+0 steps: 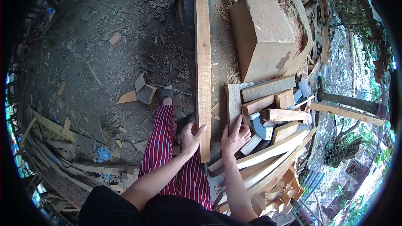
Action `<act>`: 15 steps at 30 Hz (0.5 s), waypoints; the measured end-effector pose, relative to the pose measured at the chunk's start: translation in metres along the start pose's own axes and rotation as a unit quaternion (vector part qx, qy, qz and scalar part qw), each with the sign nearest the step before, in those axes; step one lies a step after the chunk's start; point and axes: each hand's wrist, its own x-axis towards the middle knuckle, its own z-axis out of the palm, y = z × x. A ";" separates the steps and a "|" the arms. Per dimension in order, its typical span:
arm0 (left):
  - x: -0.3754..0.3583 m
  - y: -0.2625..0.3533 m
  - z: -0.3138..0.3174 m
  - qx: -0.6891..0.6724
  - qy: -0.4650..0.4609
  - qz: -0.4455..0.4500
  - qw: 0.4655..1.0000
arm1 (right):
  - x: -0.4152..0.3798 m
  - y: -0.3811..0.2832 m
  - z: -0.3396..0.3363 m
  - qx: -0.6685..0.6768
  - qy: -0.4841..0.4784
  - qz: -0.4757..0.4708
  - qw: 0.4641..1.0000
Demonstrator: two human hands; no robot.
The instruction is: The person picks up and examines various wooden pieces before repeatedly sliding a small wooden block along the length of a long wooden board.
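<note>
A long, narrow wooden plank runs lengthwise along the near edge of the workbench in front of me. My left hand grips its left edge close to the near end, thumb over the top and fingers curled at the side. My right hand is open, its fingers apart and the fingertips at the lower end of a short greyish board. Just right of those fingers lies a curved grey-blue and white piece, among loose wood offcuts.
A large wooden block stands on the bench beyond the offcuts. Long strips lie near my right forearm. Shavings and scraps litter the dirt floor to the left. Wire fencing is at the right.
</note>
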 end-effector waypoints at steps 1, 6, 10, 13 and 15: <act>0.002 -0.001 -0.003 0.001 0.000 0.001 1.000 | 0.000 0.001 0.001 -0.003 0.004 -0.001 1.000; 0.010 -0.005 -0.013 -0.093 -0.080 -0.067 0.990 | -0.002 0.002 0.002 0.009 0.007 -0.006 1.000; 0.008 -0.011 -0.010 -0.070 -0.097 -0.066 0.991 | -0.001 0.002 0.002 0.005 -0.002 0.002 1.000; 0.013 -0.008 -0.009 -0.073 -0.128 -0.076 0.986 | 0.002 0.001 -0.001 0.002 0.000 -0.002 1.000; 0.018 -0.003 -0.009 -0.067 -0.165 -0.085 0.980 | 0.000 0.000 -0.003 0.009 -0.015 0.006 1.000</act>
